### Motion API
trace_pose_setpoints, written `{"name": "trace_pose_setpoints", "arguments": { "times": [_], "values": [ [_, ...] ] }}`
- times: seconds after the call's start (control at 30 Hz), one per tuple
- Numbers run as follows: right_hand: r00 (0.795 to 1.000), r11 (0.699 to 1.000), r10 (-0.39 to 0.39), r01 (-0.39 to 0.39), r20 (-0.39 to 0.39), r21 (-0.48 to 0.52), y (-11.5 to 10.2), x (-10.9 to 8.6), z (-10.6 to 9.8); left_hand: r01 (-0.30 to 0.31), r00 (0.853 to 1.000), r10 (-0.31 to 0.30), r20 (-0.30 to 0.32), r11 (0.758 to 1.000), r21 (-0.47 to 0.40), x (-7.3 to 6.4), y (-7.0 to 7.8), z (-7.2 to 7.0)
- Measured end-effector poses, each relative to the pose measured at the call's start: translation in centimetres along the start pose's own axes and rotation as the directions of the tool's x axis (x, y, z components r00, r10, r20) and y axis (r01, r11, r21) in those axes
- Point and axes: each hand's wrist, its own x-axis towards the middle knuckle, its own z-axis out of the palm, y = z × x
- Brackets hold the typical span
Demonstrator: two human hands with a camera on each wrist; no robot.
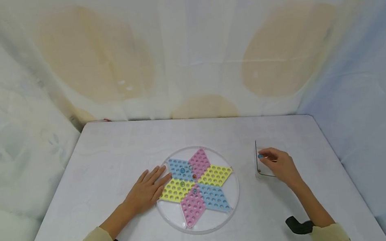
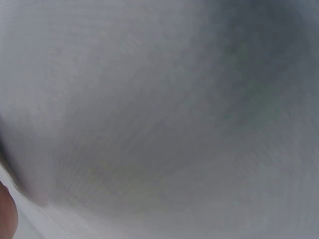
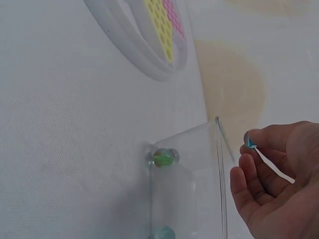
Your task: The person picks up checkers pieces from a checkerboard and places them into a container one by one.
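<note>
My right hand [image 1: 281, 163] pinches a blue marble [image 3: 249, 139] between thumb and fingertips, just above the rim of a clear box [image 3: 222, 179]. Inside that box, the right wrist view shows a green marble [image 3: 163, 158] and a teal marble [image 3: 164, 233]. On the left, my left hand [image 1: 145, 193] rests with fingers spread over the left edge of a round Chinese checkers board [image 1: 238, 188]. Several marbles sit on the board, among them a blue one [image 1: 182, 170], a red one [image 1: 194, 176] and a green one [image 1: 182, 183].
A white-covered table [image 1: 121, 138] carries the board and the box. White sheeting with tan circles [image 1: 290, 49] hangs behind the table, and more sheeting stands at both sides. The left wrist view is mostly blurred pale cloth.
</note>
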Motion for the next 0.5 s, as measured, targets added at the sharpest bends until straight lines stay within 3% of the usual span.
{"name": "trace_pose_setpoints", "arguments": {
  "times": [0.5],
  "values": [
    [0.992, 0.996, 0.079, -0.075, 0.1, -0.041, 0.94, 0.17, 0.27, -0.01, 1.0, 0.01, -0.001, 1.0, 0.011, -0.02, 0.03, -0.13]
  ]
}}
